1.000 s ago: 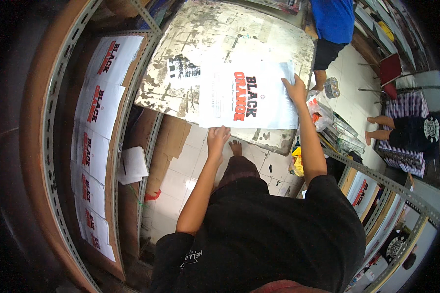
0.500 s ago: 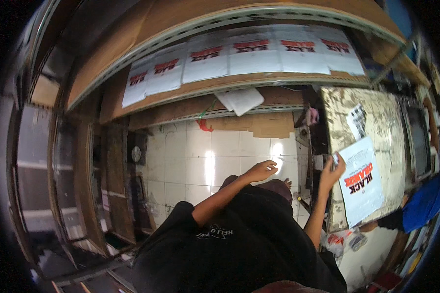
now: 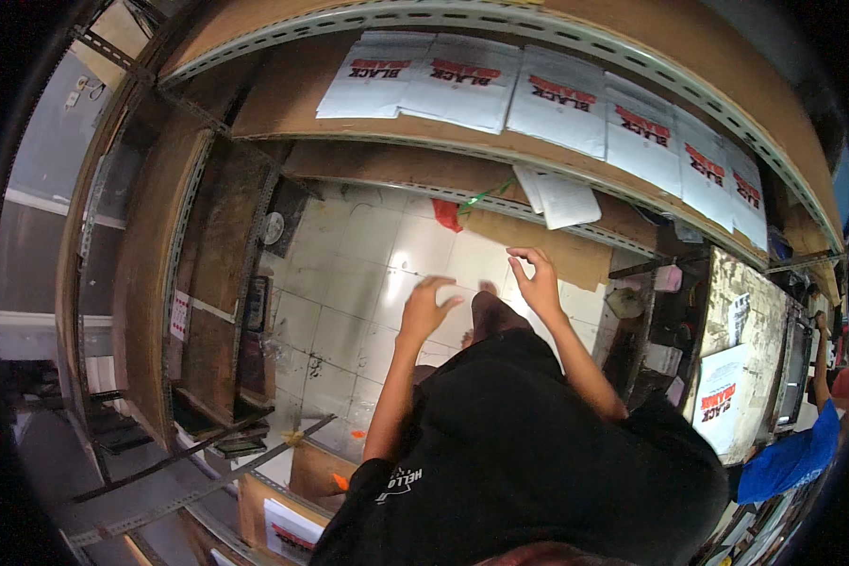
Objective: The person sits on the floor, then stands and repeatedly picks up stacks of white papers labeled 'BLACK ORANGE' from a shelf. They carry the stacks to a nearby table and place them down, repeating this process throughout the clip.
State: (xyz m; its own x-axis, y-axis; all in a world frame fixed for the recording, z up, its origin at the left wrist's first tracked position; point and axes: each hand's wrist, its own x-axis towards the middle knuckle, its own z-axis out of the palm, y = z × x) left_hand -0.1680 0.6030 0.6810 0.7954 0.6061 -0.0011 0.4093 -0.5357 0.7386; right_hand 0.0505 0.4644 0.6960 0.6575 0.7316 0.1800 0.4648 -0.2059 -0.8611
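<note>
My left hand (image 3: 427, 309) is raised over the tiled floor, fingers curved and thumb held apart, with nothing in it. Close by on its right, my right hand (image 3: 536, 281) is open too, its bent fingers spread from the thumb. Neither hand touches anything. Beyond them, several white printed packets (image 3: 558, 99) with black and red lettering lie side by side along a wooden shelf (image 3: 288, 111). One more packet (image 3: 722, 396) of that look rests on the worn, pale tabletop (image 3: 757, 363) at the right.
Under the shelf, white papers (image 3: 568, 200) hang over a lower ledge beside a red scrap (image 3: 446, 215) and flattened cardboard (image 3: 538, 247). Metal-edged racks (image 3: 184, 283) stand on the left. A person in a blue shirt (image 3: 790, 453) is beyond the table. Low at left, a box (image 3: 316, 472) holds white packets.
My right hand has let go of the packet on the table and come back near my left hand. My view has turned left, so the table sits farther right.
</note>
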